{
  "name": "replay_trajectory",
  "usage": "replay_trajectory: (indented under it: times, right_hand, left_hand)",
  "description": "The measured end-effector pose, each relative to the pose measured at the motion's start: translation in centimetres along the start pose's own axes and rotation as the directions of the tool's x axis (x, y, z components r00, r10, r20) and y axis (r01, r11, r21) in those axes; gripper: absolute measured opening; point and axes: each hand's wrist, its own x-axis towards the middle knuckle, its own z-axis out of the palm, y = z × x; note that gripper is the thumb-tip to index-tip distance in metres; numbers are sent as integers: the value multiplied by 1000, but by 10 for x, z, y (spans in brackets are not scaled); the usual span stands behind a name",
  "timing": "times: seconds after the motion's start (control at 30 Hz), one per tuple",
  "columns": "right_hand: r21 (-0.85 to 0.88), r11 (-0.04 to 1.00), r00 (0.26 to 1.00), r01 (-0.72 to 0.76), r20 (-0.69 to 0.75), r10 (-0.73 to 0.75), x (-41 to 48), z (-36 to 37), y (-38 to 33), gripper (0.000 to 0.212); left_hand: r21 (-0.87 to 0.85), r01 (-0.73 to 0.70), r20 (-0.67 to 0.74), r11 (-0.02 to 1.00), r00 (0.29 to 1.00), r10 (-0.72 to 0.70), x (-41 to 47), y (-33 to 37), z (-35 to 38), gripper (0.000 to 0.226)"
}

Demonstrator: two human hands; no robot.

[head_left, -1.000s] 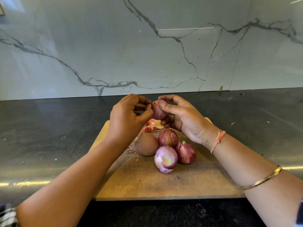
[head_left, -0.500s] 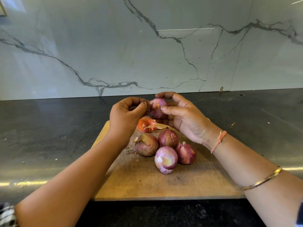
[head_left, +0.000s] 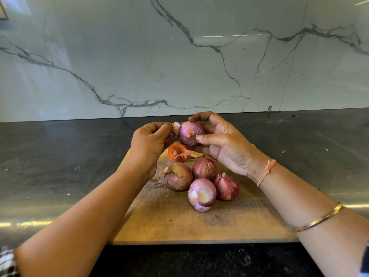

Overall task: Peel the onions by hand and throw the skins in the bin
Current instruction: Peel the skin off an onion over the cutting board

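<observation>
1. Bright, even light fills the scene, and the pale marble wall (head_left: pixel 119 56) looks slightly washed out.
2. Thin streaks of glare lie on the dark worktop (head_left: pixel 60 156) near its left and right edges. A fine white line reflects high on the wall.
3. Shadows are soft and short beneath the onions (head_left: pixel 201 182) on the cutting board (head_left: pixel 199 226).
4. The wide-angle lens bows the worktop's back edge and swells the forearms (head_left: pixel 89 216) towards the lower corners.
5. The centre is sharp, but the sleeve (head_left: pixel 7 262) in the lower left corner is blurred.
</observation>
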Motion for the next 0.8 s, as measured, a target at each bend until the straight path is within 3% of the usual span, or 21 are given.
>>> replay_trajectory:
  times: [0.2,0.4,0.53,0.8]
  right_hand:
    - [14,1000,999,-16,41,16,0,-2,-1,34]
    - [94,996,999,-14,41,10,-1,-3,-7,32]
    - [55,997,997,-47,-59,51,-1,-2,-9,25]
    - [-17,997,985,-77,-156,74,3,-2,-3,16]
  left_hand:
    - [69,-6,-13,998,1000,7,1,-2,-3,12]
    - [374,-46,-150,926,983,109,12,-5,-17,12]
    - [508,-155,-35,847,979,200,3,-2,-13,15]
    - [272,-233,184,934,965,188,-13,2,-2,30]
